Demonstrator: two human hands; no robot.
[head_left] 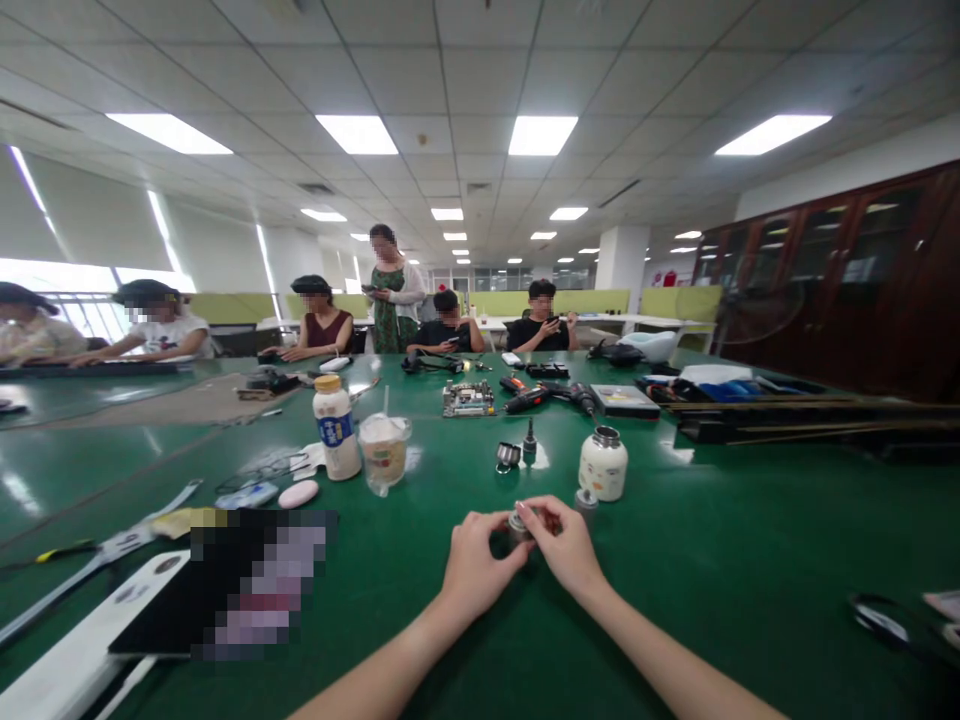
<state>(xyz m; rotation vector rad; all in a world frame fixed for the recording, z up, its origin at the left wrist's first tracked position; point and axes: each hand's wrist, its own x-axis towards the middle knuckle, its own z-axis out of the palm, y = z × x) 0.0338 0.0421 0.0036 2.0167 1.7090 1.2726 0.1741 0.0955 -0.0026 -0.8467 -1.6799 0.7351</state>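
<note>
Both hands meet over the green table around a small silvery metal cylinder (517, 524). My left hand (480, 562) curls around its left side, thumb in front. From the right, my right hand (561, 543) closes over its top and side with the fingertips. Fingers partly cover the cylinder, so its exact kind is unclear. Just beyond my right hand stands a similar small metal cylinder (586, 503). Behind that is a cream insulated bottle (602, 466) with its mouth uncovered. Farther ahead lie a dark metallic piece with a ring (508, 457) and an upright dark fitting (529, 438).
Left of centre stand a yellow-capped bottle (335, 432) and a plastic drink cup (385, 452). A circuit board (468, 399) and a power drill (527, 399) lie farther back. A pixelated dark tablet-like panel (165, 600) is near left. Several people sit across the table.
</note>
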